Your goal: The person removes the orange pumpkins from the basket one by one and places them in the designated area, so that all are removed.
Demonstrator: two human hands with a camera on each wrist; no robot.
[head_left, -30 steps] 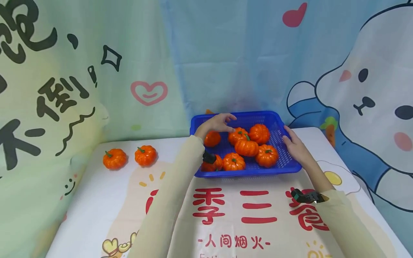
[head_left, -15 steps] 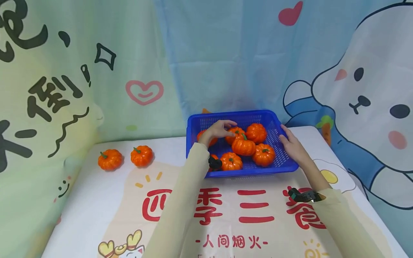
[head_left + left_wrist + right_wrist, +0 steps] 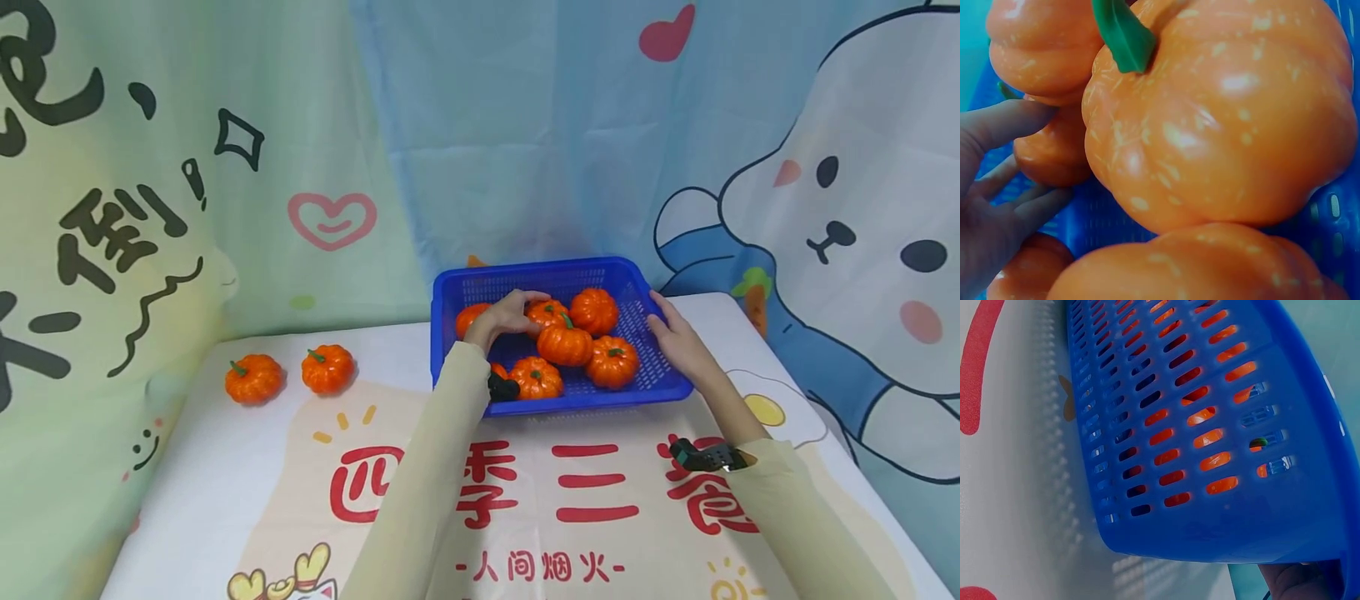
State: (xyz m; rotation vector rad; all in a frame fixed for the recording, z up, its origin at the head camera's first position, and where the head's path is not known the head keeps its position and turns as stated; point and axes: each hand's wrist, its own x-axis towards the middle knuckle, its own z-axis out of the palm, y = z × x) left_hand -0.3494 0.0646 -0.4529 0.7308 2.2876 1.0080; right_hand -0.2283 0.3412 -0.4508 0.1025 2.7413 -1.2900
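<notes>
A blue plastic basket (image 3: 480, 412) holds several orange toy pumpkins with green stems. My left hand (image 3: 506, 317) reaches in from the left, its thumb and fingers on either side of a pumpkin (image 3: 547, 313) towards the back. The left wrist view shows that pumpkin (image 3: 1054, 150) between the thumb and fingers, partly hidden by a large near one (image 3: 1222, 119). On the right, my right hand (image 3: 682, 346) grips the basket's side rim, thumb inside. From the right wrist only a bit of the hand (image 3: 1297, 584) shows below the basket wall (image 3: 1235, 531).
Two more pumpkins, one far left (image 3: 255, 379) and one nearer the basket (image 3: 327, 369), stand on the printed tablecloth (image 3: 262, 467). A patterned curtain (image 3: 480, 142) hangs right behind the table and the basket.
My left hand has lowered and moved a little right, onto the pumpkin at the back of the basket. The right hand stays on the rim. The head view has shifted slightly.
</notes>
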